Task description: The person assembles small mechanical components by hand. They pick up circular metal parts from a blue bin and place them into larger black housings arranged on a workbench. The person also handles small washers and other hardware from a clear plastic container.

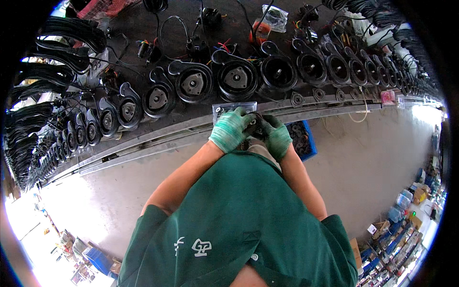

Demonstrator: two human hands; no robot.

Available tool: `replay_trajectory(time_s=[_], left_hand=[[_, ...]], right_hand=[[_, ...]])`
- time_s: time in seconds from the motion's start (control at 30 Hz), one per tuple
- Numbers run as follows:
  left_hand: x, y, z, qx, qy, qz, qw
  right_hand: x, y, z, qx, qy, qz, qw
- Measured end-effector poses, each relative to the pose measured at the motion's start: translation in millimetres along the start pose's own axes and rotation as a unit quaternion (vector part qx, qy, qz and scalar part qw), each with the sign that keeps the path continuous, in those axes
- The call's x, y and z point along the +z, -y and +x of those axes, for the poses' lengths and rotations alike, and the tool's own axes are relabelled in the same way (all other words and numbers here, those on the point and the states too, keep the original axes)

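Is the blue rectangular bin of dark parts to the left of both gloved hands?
No, the blue rectangular bin of dark parts lies to the right of both the green-gloved left hand and the green-gloved right hand.

Our grey workshop floor (368,153)
We see white glare (21,217) at lower left, a blue bin (99,260) nearby, cardboard boxes (420,195) far right.

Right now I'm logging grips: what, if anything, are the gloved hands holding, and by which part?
The left hand and right hand hold a small dark part between them; exactly where each grips it cannot be told.
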State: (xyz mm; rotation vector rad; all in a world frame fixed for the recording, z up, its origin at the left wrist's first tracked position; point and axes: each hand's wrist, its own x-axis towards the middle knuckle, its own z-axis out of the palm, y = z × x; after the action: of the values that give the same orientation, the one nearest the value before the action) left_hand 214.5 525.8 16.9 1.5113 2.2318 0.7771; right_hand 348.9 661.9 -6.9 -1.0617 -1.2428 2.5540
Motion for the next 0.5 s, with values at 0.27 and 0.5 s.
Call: replay_trajectory(time_s=[0.27, 0.5], left_hand=[[21, 18, -19, 0.006, -0.112, -0.155, 0.982], [23, 21, -34, -0.262, 0.115, -0.573, 0.767]], right_hand=[[7, -6, -18, 0.029, -0.032, -0.027, 0.999], [-1, -22, -21, -0.031, -0.069, -0.242, 0.967]])
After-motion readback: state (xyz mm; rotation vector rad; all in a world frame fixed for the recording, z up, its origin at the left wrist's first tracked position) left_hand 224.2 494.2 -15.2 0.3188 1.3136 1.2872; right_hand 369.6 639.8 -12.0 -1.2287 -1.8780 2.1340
